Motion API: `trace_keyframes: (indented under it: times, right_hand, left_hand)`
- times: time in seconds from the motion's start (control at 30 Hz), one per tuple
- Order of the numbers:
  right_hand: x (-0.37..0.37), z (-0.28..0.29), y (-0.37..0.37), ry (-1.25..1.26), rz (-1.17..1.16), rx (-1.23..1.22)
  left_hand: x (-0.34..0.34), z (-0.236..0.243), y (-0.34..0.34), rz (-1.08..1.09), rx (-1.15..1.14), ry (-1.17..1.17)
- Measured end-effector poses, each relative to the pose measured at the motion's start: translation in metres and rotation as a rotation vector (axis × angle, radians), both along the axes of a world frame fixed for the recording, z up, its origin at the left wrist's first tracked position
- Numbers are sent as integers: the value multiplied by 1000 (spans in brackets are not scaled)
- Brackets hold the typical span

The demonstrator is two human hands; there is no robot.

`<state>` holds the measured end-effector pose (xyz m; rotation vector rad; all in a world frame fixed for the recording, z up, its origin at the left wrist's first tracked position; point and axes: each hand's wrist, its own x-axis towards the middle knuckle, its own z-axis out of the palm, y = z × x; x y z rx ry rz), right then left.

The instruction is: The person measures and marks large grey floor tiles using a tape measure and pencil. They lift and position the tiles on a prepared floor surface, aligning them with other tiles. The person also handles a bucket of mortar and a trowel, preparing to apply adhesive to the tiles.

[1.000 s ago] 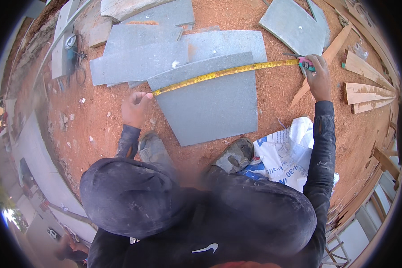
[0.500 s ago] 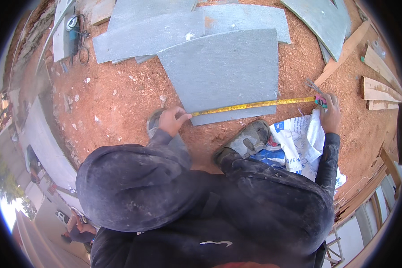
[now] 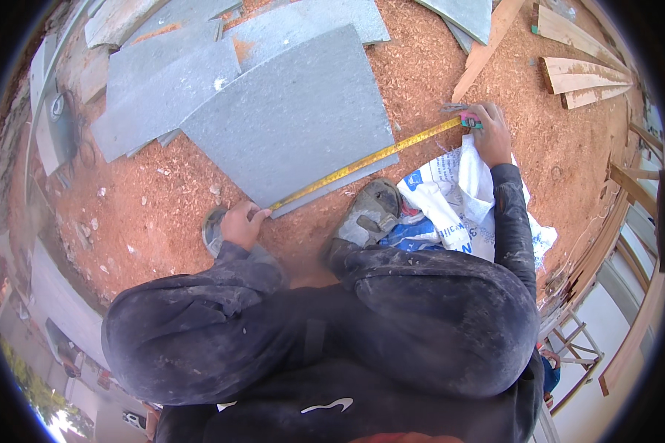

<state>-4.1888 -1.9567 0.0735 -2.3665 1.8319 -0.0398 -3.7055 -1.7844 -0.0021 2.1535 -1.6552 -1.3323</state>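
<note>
A yellow tape measure blade [image 3: 369,160] stretches across the near side of a grey stone slab [image 3: 295,111], which lies on reddish dirt. At the slab's near left corner, my left hand [image 3: 242,225] pinches the blade's end between thumb and fingers. Beyond the slab's right edge, my right hand [image 3: 493,136] grips the green and pink tape case [image 3: 471,119]. A metal tool [image 3: 454,108], perhaps pliers, shows beside the case, partly hidden. Just below the right hand lies a crumpled white and blue sack [image 3: 451,196].
More grey slabs [image 3: 162,92] overlap behind the measured one. A power tool [image 3: 63,122] with a cord rests at far left. Wooden boards [image 3: 584,74] lie at far right. My dusty shoe [image 3: 373,214] stands close to the slab's near edge.
The view has turned, so the slab and tape appear further left and more tilted. Both hands keep their hold, with the tape still stretched over the slab.
</note>
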Motion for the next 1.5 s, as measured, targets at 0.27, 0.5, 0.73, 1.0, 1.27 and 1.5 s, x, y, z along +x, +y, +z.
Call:
trace_keyframes:
  times: [0.27, 0.5, 0.73, 1.0, 1.27, 1.5]
  right_hand:
    - [-4, -6, -1, 4, 10, 1]
    - [5, 3, -3, -9, -15, 6]
    - [50, 71, -2, -49, 21, -16]
    - [121, 119, 75, -366, -107, 393]
    - [124, 97, 156, -71, -330, 344]
    - [116, 85, 182, 99, -496, 289]
  left_hand:
    - [1, 1, 0, -7, -12, -15]
    - [5, 2, 0, -36, -50, 35]
    - [66, 38, -47, 604, -103, 717]
    - [117, 98, -233, 527, -353, 692]
    - [-28, 66, -317, -277, -362, 254]
    - [-82, 52, -323, -436, -329, 162]
